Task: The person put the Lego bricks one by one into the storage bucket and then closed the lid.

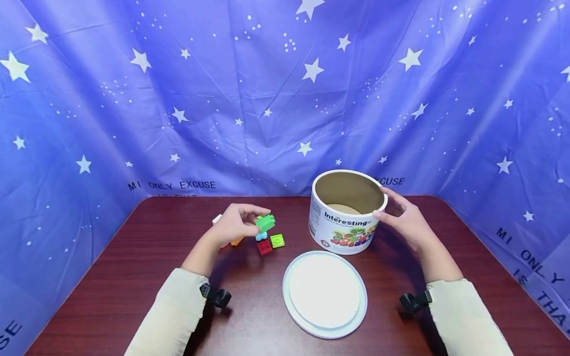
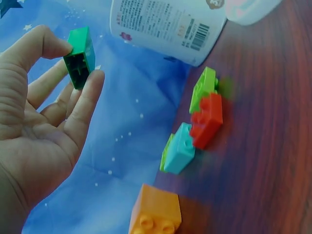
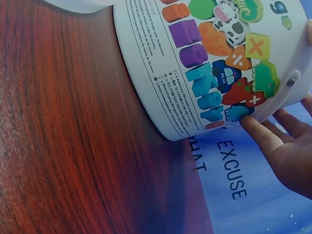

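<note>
My left hand [image 1: 236,223] pinches a green toy brick [image 1: 265,223] between thumb and fingertips, raised above the other bricks. In the left wrist view the green brick [image 2: 79,57] shows its hollow underside. Below it on the table lie a light-blue brick [image 1: 261,236], a red brick [image 1: 264,247] and a lime-green brick [image 1: 277,241]. An orange brick [image 2: 155,209] lies nearer the wrist. My right hand [image 1: 407,220] grips the right side of a white, printed bucket [image 1: 343,232], thumb on the near wall and fingers at the rim. The bucket stands lidless, its mouth upward.
A round white lid [image 1: 325,291] lies flat on the dark red wooden table [image 1: 249,301], in front of the bucket. Partly behind the left hand a white piece [image 1: 216,218] shows. Blue star-patterned cloth [image 1: 240,99] hangs around the table's back and sides.
</note>
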`<state>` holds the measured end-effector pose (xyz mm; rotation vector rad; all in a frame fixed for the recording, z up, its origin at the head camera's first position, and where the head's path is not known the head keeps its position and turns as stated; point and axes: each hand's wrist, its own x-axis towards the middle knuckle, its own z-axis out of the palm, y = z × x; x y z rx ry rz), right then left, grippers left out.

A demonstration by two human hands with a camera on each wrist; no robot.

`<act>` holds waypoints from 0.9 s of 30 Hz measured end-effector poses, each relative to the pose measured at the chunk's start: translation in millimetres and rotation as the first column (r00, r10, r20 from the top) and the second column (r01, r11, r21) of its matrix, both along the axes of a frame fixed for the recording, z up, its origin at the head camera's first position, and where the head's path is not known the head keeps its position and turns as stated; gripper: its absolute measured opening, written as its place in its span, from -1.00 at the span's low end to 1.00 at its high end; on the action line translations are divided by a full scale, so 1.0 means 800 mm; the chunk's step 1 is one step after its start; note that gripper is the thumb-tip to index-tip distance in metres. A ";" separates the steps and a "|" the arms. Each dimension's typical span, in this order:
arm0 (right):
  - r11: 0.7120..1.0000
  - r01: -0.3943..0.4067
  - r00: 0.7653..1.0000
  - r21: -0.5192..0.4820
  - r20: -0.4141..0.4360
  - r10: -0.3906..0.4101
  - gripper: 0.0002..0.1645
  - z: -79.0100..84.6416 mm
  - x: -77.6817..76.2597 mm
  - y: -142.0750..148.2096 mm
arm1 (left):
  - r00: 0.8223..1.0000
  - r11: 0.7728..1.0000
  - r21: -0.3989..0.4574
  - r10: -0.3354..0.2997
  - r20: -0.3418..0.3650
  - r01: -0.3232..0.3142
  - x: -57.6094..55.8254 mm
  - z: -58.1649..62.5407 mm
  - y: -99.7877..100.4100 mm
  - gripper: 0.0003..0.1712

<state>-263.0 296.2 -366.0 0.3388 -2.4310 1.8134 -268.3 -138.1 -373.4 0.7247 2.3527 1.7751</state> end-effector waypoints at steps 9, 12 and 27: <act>1.000 0.003 1.000 -0.005 -0.008 -0.003 -0.09 -0.001 0.000 0.000 | 0.997 0.994 0.077 -0.083 -0.004 0.083 -0.005 0.012 0.024 -0.43; 1.000 -0.004 1.000 -0.014 -0.001 0.004 -0.09 -0.003 -0.001 -0.001 | 0.996 0.992 0.087 -0.090 0.008 0.089 -0.006 0.015 0.029 -0.44; 1.000 -0.014 1.000 -0.016 -0.016 0.014 -0.09 -0.001 0.000 0.000 | 0.996 0.995 0.038 -0.092 -0.010 0.092 -0.019 0.029 0.068 -0.46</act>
